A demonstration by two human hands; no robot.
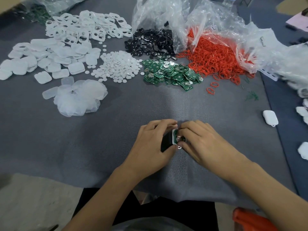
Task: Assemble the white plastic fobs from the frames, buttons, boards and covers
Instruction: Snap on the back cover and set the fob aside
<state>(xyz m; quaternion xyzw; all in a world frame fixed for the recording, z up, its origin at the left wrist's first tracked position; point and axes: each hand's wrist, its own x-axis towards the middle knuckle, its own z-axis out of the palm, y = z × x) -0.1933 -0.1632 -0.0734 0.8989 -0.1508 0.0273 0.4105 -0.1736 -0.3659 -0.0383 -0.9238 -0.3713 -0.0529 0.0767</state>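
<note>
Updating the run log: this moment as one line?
step: green board in white frame | left hand: grips frame | right hand: grips frame

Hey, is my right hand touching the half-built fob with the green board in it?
Touching. The head view shows the right hand with its fingers curled round the half-built fob, which the left hand also holds.

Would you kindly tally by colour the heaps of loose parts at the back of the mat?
White: 3 (frames, covers, round buttons)
Clear films: 1
Black parts: 1
Green boards: 1
Red rings: 1
Total: 7 heaps
</note>
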